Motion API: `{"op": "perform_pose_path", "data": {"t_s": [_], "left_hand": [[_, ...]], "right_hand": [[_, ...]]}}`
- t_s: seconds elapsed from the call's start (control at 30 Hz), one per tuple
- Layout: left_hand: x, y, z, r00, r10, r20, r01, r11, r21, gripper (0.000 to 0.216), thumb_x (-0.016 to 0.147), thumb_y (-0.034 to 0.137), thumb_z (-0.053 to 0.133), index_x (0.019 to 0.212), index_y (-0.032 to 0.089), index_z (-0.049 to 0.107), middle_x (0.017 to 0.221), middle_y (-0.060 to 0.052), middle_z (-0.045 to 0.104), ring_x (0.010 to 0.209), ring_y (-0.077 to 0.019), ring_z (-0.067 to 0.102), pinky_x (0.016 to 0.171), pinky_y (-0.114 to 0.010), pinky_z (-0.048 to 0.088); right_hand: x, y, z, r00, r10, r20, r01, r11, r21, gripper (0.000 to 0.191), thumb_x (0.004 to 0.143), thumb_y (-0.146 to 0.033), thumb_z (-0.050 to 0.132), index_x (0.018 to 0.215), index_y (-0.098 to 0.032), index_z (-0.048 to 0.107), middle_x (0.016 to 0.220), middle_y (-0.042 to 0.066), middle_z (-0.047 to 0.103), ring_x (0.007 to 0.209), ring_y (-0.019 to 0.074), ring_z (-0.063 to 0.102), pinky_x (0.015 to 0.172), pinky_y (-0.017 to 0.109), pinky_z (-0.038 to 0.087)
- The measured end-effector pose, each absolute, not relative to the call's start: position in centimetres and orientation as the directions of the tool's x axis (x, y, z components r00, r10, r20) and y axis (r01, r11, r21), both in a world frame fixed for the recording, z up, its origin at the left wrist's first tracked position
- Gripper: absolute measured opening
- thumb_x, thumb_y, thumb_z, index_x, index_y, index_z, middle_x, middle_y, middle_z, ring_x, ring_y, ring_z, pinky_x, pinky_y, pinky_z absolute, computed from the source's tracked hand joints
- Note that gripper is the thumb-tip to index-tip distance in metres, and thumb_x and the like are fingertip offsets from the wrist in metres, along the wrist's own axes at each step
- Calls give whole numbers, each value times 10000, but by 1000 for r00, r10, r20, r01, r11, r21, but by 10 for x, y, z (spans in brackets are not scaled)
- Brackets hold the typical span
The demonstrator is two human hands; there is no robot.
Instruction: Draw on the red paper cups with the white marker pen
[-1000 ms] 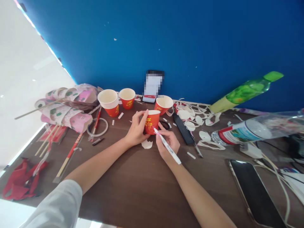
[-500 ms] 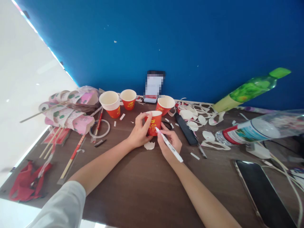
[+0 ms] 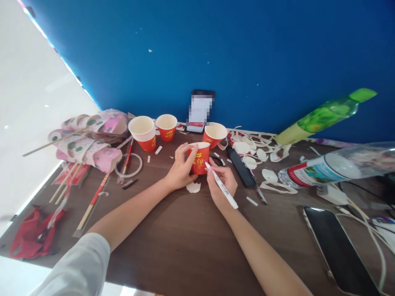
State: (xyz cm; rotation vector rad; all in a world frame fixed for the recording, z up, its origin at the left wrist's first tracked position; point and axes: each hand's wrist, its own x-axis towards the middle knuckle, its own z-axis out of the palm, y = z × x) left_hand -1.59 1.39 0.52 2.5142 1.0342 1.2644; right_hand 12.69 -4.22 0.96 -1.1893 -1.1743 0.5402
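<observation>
A red paper cup (image 3: 200, 158) with yellow print stands upright on the brown table (image 3: 185, 238). My left hand (image 3: 181, 168) is wrapped round its left side, thumb near the rim. My right hand (image 3: 222, 185) pinches a white marker pen (image 3: 222, 186) whose tip touches the cup's right side. Just in front of the cup lies a small white paper scrap (image 3: 193, 187). Beyond it stand three more red cups: one (image 3: 214, 135) close behind, another (image 3: 166, 126) further left, and a nested stack (image 3: 143, 132).
White paper cut-offs (image 3: 256, 154) and a black knife (image 3: 243, 172) lie right of the cup. A fallen water bottle (image 3: 327, 169), a green bottle (image 3: 324, 117), a phone (image 3: 336, 250) and cables fill the right. Patterned paper rolls (image 3: 89, 142), chopsticks (image 3: 92, 201) and red cloth (image 3: 31, 234) lie left.
The cup has turned slightly in my left hand and the pen tip has shifted a little along its side. Both hands stay on the cup and pen.
</observation>
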Motion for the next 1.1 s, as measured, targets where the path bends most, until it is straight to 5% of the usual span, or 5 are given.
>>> {"op": "perform_pose_path", "data": {"t_s": [0.33, 0.5, 1.1], "left_hand": [[-17, 16, 2, 401, 703, 588, 458, -709, 536, 1000, 741, 133, 641, 1489, 277, -7, 1424, -160, 186, 1375, -361, 254, 1104, -563, 323], [-16, 17, 3, 360, 687, 631, 483, -716, 504, 976, 745, 151, 644, 1484, 223, 11, 1409, -186, 258, 1350, -343, 310, 1099, -539, 350], [-15, 12, 5, 376, 608, 699, 522, -762, 382, 894, 769, 189, 644, 1483, 226, 107, 1320, -161, 297, 1287, -328, 359, 1059, -515, 405]], "right_hand": [[129, -47, 17, 298, 835, 462, 192, 422, -886, 83, 840, -276, 626, 888, -208, 627, 1002, 106, 736, 1093, 265, 666, 898, 416, 570], [131, -43, 15, 226, 743, 630, 275, 571, -773, 72, 806, -170, 641, 855, -221, 655, 890, 53, 716, 1098, 280, 660, 939, 468, 541], [128, -42, 9, 249, 756, 606, 320, 526, -788, 122, 779, -137, 660, 868, -218, 678, 919, 57, 733, 1096, 278, 664, 916, 443, 576]]}}
